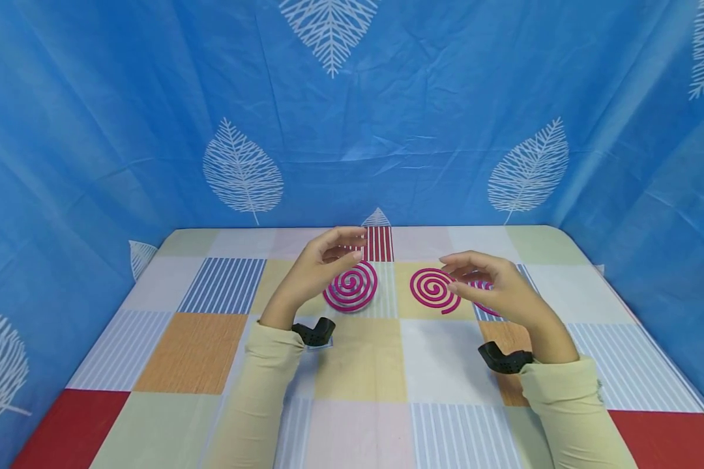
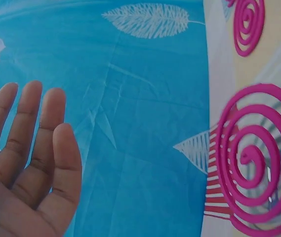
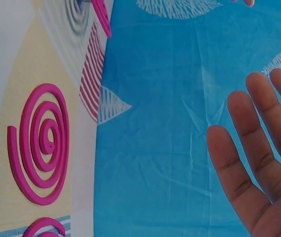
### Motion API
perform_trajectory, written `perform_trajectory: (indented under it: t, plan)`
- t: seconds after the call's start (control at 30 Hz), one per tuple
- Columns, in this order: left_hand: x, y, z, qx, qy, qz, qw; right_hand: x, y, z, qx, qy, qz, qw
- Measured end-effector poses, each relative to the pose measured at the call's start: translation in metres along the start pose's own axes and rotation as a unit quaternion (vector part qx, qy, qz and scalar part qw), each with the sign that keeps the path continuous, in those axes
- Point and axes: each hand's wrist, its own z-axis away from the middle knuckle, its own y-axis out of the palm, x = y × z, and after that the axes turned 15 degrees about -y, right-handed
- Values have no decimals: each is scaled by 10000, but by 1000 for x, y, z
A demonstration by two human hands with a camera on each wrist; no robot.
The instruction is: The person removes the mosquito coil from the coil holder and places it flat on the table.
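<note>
Three magenta spiral mosquito coils are above or on the patchwork cloth. My left hand (image 1: 322, 264) hovers beside the left coil (image 1: 351, 283), fingers loosely bent with nothing in them. That coil (image 2: 245, 157) seems raised, with a shadow and small shiny bits beneath it in the left wrist view. The middle coil (image 1: 433, 288) lies flat on a yellow patch. Held above the table just right of it, my right hand (image 1: 493, 283) is empty, fingers relaxed and apart. It partly hides the third coil (image 1: 488, 310); only bits of that one show.
A patchwork tablecloth (image 1: 360, 365) covers the table. Blue curtains (image 1: 410, 130) with white leaf prints hang behind and at both sides. Black wrist cameras, left (image 1: 315, 332) and right (image 1: 504, 358), sit on both wrists.
</note>
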Motion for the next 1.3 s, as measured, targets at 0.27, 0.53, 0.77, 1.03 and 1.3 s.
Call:
perform_trajectory:
  t: [0.27, 0.53, 0.77, 1.03, 1.3]
  plan:
    - [10, -6, 3, -5, -55, -127, 9999, -1, 8, -4, 179, 92, -91, 9998]
    - [22, -12, 7, -25, -80, -201, 9998, -6, 15, -7, 309, 172, -363, 9987]
    - [31, -17, 9, -107, -103, -276, 9995, -11, 21, -9, 440, 375, -637, 9963]
    - [39, -23, 14, -276, -320, -348, 9985, -18, 28, -15, 530, 528, -779, 9941]
    - [46, -26, 14, -323, -421, -278, 9982, -25, 37, -20, 550, 601, -922, 9924]
